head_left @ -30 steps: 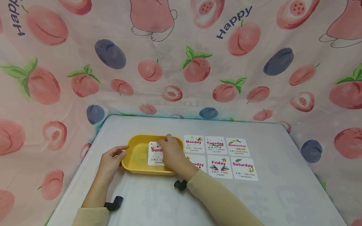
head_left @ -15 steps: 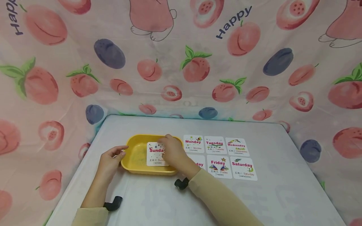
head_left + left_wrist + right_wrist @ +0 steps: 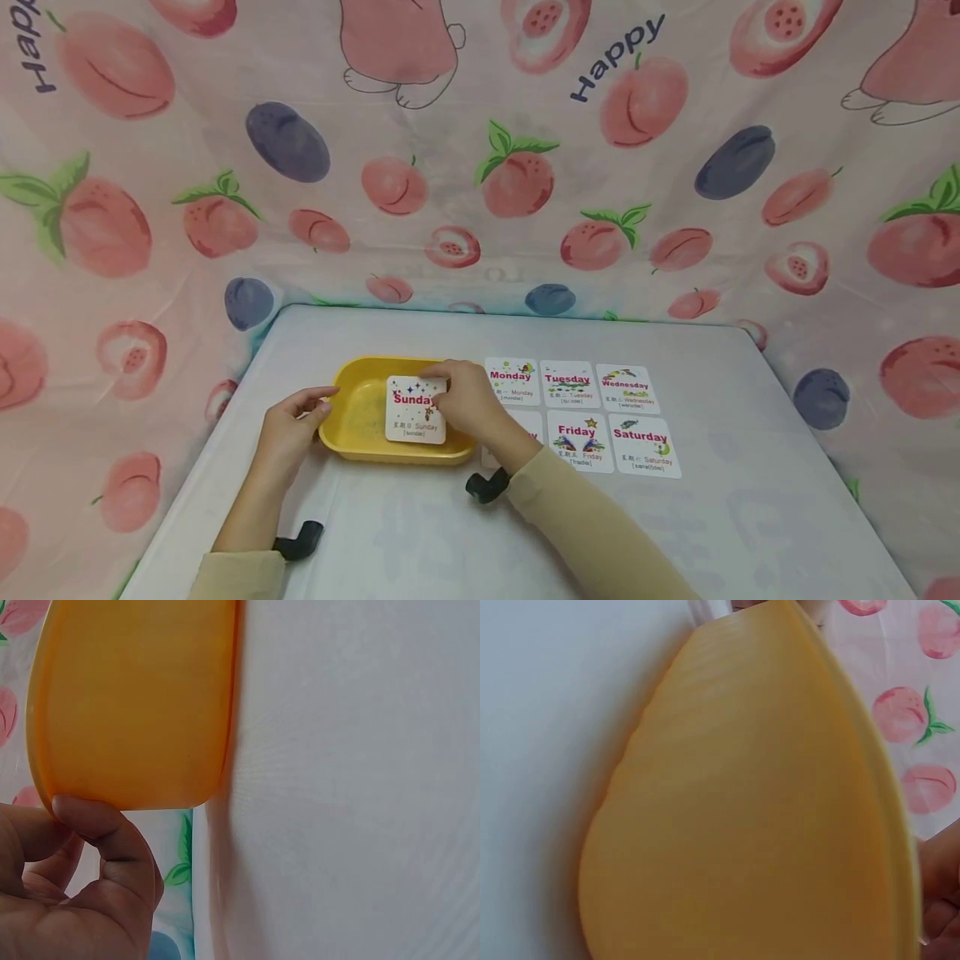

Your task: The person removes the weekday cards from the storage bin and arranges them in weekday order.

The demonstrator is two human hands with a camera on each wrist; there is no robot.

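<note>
A yellow plastic tray (image 3: 352,450) stands on the white table, its near wall filling much of the right wrist view. My left hand (image 3: 295,421) pinches the tray's left end; in the left wrist view the thumb (image 3: 86,814) lies at the corner of its rim. A square white card printed "Sunday" (image 3: 408,412) is over the right half of the tray, face up. My right hand (image 3: 472,404) holds this card by its right edge, fingers covering part of it. In the right wrist view only a bit of the hand (image 3: 943,877) shows beyond the rim.
Right of the tray, weekday cards lie in two rows: Monday (image 3: 512,385), Tuesday (image 3: 569,385) and Wednesday (image 3: 627,390) behind, Friday (image 3: 579,442) and Saturday (image 3: 647,446) in front. Another front card (image 3: 531,425) is mostly hidden by my right arm. A fruit-print cloth (image 3: 420,275) hangs behind.
My right hand has drawn the Sunday card slightly left, and more of its face shows. The left hand stays at the tray's end.
</note>
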